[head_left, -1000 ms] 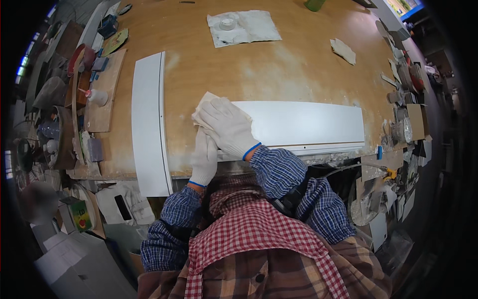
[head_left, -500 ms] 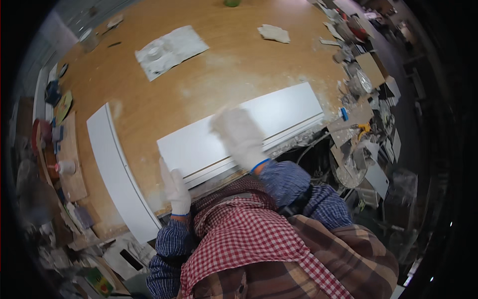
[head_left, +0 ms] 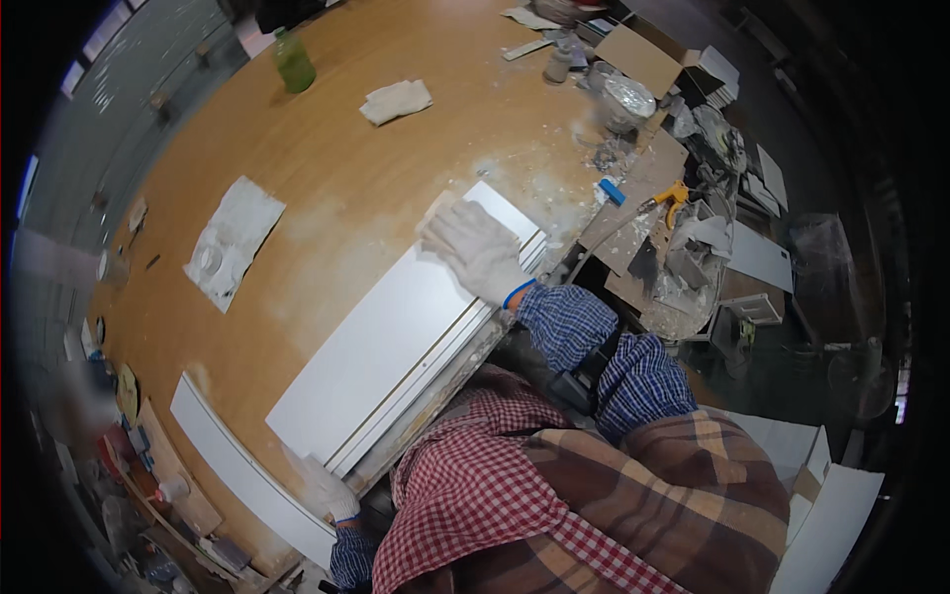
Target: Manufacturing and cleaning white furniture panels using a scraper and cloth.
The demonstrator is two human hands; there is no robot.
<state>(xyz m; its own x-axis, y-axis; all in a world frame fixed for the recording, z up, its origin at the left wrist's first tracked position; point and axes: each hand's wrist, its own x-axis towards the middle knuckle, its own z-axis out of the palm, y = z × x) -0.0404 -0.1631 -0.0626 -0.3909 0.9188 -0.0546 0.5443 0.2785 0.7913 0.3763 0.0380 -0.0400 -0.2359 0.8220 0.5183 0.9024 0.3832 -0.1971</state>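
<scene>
A long white board (head_left: pixel 381 332) with grooves along its near edge lies slantwise at the table's front edge. My right hand (head_left: pixel 477 252), in a white glove, lies with long, flat fingers across the board's far right part. Under its fingertips shows a tan piece (head_left: pixel 432 210) that looks like sandpaper, pressed on the board; most of it is hidden. My left hand (head_left: pixel 325 490), gloved too and slightly blurred, rests at the board's near left end with its fingers stretched along that end. A second white board (head_left: pixel 242 465) lies to its left.
On the dusty wooden table (head_left: pixel 346 188) are a white cloth with a small round thing (head_left: pixel 236 238), a folded cloth (head_left: pixel 396 101) and a green bottle (head_left: pixel 293 61). Scraps, a yellow air gun (head_left: pixel 673 198) and a blue piece (head_left: pixel 612 192) clutter the right side.
My right hand has slid with the tan piece from the board's middle toward its far right end. The view has turned, so the board now appears more slanted. My left hand stays by the board's left end.
</scene>
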